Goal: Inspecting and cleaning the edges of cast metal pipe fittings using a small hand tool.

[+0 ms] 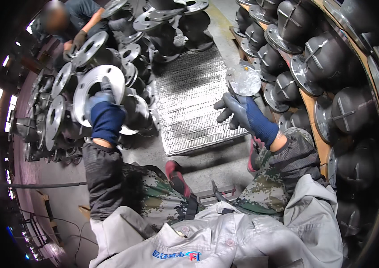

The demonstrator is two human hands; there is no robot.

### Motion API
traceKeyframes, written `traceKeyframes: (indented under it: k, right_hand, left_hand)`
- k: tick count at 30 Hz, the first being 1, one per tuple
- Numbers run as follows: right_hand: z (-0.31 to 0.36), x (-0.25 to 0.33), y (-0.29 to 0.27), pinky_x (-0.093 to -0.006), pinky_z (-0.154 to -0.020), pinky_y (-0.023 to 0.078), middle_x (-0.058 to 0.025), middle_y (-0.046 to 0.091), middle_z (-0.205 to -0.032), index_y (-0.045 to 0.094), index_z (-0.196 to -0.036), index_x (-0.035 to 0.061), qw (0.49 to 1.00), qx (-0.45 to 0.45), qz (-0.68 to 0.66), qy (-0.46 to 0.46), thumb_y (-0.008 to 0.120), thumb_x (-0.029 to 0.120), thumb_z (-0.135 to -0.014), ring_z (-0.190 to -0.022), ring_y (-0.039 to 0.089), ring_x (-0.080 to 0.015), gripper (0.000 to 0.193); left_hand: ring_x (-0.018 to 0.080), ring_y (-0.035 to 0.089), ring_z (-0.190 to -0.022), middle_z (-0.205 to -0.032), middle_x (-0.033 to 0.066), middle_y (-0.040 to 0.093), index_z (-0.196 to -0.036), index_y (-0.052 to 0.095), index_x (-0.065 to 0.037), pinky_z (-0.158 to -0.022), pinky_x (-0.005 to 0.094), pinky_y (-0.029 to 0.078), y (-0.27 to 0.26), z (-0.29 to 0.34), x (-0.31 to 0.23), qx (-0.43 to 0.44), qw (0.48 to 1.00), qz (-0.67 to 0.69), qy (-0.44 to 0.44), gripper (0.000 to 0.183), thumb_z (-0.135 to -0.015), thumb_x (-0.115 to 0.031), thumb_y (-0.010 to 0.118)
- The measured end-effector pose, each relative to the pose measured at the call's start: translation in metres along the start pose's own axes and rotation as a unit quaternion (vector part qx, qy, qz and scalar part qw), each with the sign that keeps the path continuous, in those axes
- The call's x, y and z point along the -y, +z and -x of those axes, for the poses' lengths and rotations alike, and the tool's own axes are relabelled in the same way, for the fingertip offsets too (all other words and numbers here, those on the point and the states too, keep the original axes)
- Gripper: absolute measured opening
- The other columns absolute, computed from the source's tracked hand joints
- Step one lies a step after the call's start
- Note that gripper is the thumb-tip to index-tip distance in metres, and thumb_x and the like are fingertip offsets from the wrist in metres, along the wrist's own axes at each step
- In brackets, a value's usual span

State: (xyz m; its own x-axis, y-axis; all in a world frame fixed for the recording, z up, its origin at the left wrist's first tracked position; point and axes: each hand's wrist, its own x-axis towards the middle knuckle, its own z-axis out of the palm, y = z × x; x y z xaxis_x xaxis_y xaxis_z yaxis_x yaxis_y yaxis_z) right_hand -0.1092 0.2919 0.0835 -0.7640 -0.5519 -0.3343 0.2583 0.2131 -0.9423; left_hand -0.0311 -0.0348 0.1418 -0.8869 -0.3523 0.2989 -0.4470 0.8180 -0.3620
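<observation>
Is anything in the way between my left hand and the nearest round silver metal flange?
Nothing visible stands between them: your left hand, in a grey glove with navy cuff, appears right over that flange.

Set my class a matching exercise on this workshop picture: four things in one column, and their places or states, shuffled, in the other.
Things
1. Left hand
2. Right hand
3. Ridged metal plate
4. Dark castings with cross-shaped marks

Places or states
A. Lined up along the right side
B. Open and spread
C. At the round opening of a pale flange
D. Bright silver-grey, near the middle of the picture

Right pairs: 1-C, 2-B, 3-D, 4-A
</observation>
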Motion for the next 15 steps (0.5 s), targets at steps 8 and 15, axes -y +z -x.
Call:
traceKeyframes:
  k: [8,15]
  right_hand:
    - [0.016,-0.023,-0.018,-0.022,-0.045,0.046,-0.0137,0.063,-0.089,0.057,-0.104,-0.0029,0.994,-0.1,0.015,-0.04,0.041,0.043,-0.096,-0.062,0.062,-0.015,0.049]
    - [0.02,-0.036,-0.034,-0.0215,-0.047,0.043,-0.0118,0.066,-0.076,0.061,-0.106,-0.0014,0.99,-0.123,0.065,0.0,0.038,0.046,-0.096,-0.053,0.054,-0.0114,0.053]
  left_hand:
    - [0.0337,0.061,-0.073,-0.076,0.0173,0.061,-0.13,0.044,-0.005,-0.071,0.0434,0.049,0.003,0.067,-0.102,-0.054,0.958,0.163,0.228,0.079,-0.057,-0.017,0.07]
    - [0.0354,0.06,-0.084,-0.086,0.0143,0.062,-0.136,0.041,-0.008,-0.085,0.0449,0.046,0.009,0.079,-0.082,-0.1,0.848,0.426,0.298,0.076,-0.063,-0.006,0.063]
